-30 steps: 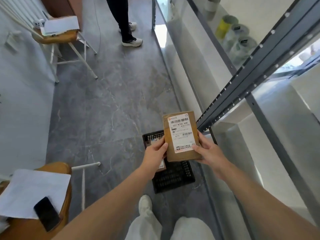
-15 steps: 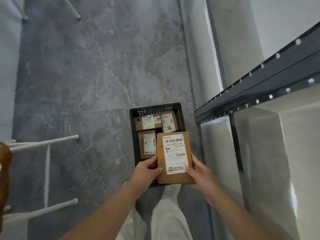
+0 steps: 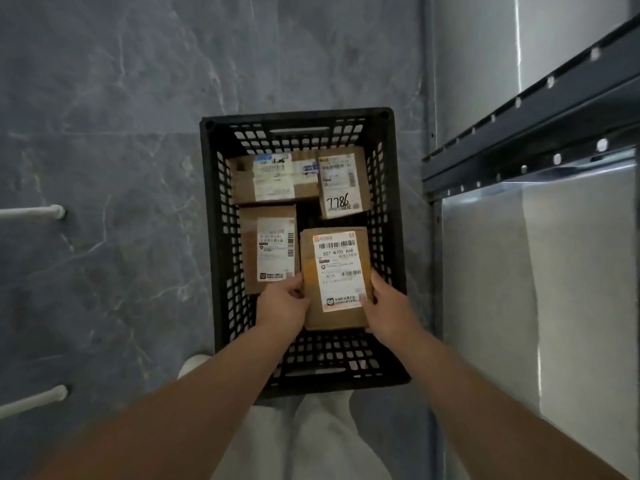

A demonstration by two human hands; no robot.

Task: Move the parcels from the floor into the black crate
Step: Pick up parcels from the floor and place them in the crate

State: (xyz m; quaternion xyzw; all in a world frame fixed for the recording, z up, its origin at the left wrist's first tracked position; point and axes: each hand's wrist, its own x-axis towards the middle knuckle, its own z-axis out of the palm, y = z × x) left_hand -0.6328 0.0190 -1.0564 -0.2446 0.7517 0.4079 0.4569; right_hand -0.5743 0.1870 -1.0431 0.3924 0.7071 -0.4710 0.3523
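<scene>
Brown cardboard, label up: the held parcel [image 3: 334, 278] is low inside the black crate [image 3: 294, 115], over its near right part; whether it touches the bottom I cannot tell. The left grip [image 3: 282, 308] curls round its left edge, and the right grip [image 3: 389, 311] clasps the right edge. 3 others lie in the crate: the far-left parcel [image 3: 273, 178], the 7786 parcel [image 3: 341, 185] at far right, and the middle-left parcel [image 3: 268, 247] just beside the held one. The crate stands on the grey marbled floor [image 3: 121, 150], near a dark metal rack [image 3: 519, 133].
</scene>
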